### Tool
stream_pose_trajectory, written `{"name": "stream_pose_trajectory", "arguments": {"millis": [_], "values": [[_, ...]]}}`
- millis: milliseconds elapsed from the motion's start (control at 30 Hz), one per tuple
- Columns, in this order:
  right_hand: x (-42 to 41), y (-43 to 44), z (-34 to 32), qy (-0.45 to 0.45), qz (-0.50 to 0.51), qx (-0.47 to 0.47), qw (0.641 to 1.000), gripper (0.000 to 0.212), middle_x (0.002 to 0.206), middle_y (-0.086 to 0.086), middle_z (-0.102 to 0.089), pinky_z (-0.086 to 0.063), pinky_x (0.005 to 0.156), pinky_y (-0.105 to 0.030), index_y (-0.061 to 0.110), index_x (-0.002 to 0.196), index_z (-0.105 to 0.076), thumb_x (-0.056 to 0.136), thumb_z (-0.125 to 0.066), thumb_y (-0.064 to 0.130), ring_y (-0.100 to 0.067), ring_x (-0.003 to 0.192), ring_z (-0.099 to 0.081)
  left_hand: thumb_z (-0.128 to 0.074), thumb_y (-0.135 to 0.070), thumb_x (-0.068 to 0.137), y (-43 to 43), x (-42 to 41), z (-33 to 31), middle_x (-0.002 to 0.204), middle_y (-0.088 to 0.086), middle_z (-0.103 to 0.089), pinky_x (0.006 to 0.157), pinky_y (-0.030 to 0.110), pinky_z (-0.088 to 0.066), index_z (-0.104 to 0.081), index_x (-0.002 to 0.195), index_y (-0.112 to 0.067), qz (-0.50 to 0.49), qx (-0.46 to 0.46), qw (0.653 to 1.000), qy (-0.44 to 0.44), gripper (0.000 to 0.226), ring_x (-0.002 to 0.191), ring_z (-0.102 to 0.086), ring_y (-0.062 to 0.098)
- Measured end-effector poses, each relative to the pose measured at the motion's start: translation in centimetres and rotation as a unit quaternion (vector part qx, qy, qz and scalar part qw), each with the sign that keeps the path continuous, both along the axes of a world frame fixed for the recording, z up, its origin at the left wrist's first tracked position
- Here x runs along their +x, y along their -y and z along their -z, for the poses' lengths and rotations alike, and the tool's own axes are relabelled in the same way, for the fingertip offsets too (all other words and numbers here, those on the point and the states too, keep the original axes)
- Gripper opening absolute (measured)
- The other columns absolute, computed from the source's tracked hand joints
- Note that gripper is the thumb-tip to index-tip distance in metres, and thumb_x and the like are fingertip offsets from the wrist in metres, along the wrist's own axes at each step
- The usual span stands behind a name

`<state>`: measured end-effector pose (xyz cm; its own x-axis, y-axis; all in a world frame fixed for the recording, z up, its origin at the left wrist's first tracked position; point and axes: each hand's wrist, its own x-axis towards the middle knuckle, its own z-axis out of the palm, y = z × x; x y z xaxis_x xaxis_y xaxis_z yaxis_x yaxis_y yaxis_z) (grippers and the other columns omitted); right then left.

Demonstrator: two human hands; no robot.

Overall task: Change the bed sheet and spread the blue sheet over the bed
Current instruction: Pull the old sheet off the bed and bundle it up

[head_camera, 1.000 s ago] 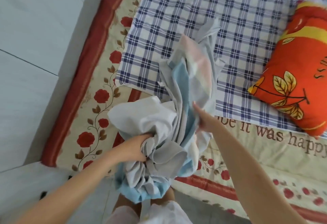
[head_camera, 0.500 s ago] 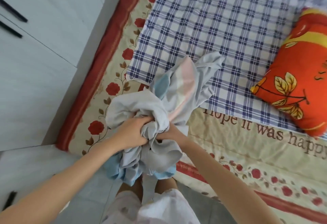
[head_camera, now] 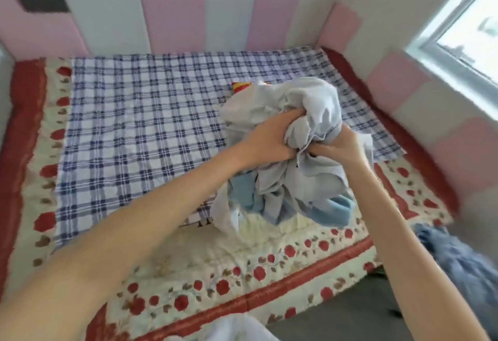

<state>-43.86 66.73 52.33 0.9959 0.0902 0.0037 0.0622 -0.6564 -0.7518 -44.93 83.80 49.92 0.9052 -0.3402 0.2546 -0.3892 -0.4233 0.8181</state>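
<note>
Over the bed, right of middle: the blue sheet (head_camera: 310, 103) is a crumpled bundle of pale and brighter blue folds, held up by 2 hands. Its lowest folds hang toward the floral quilt (head_camera: 215, 260); I cannot tell whether they touch it.
Left hand (head_camera: 269, 141): fingers curled tight into a fold near the top of the bundle, tips buried in the cloth.
Right hand (head_camera: 339, 146): just beside the left, knuckles almost meeting it, fingers curled round a neighbouring gather; the tips are hidden.
Why held so: with both grips close together at 1 spot, the person seems to be hunting for an edge or corner, since a bunched sheet cannot be thrown open until 1 is found.
Bed (head_camera: 27, 125): boxed in by pink wall pads (head_camera: 172, 22) on 3 sides, so spreading probably has to start from the open front side, where the person stands.
Plaid sheet (head_camera: 140, 125): lies flat across the middle, still on the bed, directly beneath the bundle.
Pillow (head_camera: 241, 87): only a red and yellow corner shows behind the bundle; it would likely sit under the new sheet unless moved.
Floor at right: a heap of darker blue cloth (head_camera: 463, 260) beside the bed; what it is, I cannot tell.
Progress: early; nothing of the blue sheet is spread yet.
Next need: part the hands along 1 edge and shake the cloth out toward the far wall.
</note>
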Motion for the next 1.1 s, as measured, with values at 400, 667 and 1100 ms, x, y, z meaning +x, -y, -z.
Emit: {"name": "stream_pose_trajectory", "arguments": {"millis": [400, 667, 1100], "values": [[8.9, 5.5, 15.3, -0.077, -0.129, -0.437, 0.887, 0.068, 0.151, -0.005, -0.032, -0.027, 0.108, -0.045, 0.026, 0.151, -0.018, 0.091, -0.044, 0.007, -0.023, 0.141, -0.022, -0.06, -0.016, 0.089, -3.2, -2.9, 14.6, 0.15, 0.005, -0.012, 0.101, 0.032, -0.034, -0.026, 0.147, -0.019, -0.037, 0.237, 0.946, -0.218, 0.067, 0.134, -0.028, 0.028], [1.0, -12.1, 38.4, -0.197, -0.391, -0.447, 0.78, 0.076, 0.159, -0.002, -0.012, -0.016, 0.116, -0.044, 0.028, 0.153, -0.001, 0.093, -0.041, 0.003, -0.022, 0.147, -0.005, -0.063, -0.016, 0.088, -17.3, -18.3, 37.0, 0.145, 0.002, -0.033, 0.108, 0.03, -0.036, -0.048, 0.134, -0.02, -0.246, 0.21, 0.855, -0.405, 0.049, 0.131, -0.038, 0.018], [-9.2, -34.1, 60.7, 0.002, -0.411, -0.335, 0.848, 0.072, 0.13, -0.003, -0.036, -0.026, 0.103, -0.039, 0.034, 0.141, -0.027, 0.079, -0.053, 0.008, -0.027, 0.122, -0.036, -0.057, -0.004, 0.085, -35.7, -20.2, 57.0, 0.149, 0.01, -0.033, 0.117, 0.052, -0.004, -0.037, 0.142, -0.021, -0.377, 0.468, 0.769, -0.218, 0.062, 0.141, -0.022, 0.031]]}}
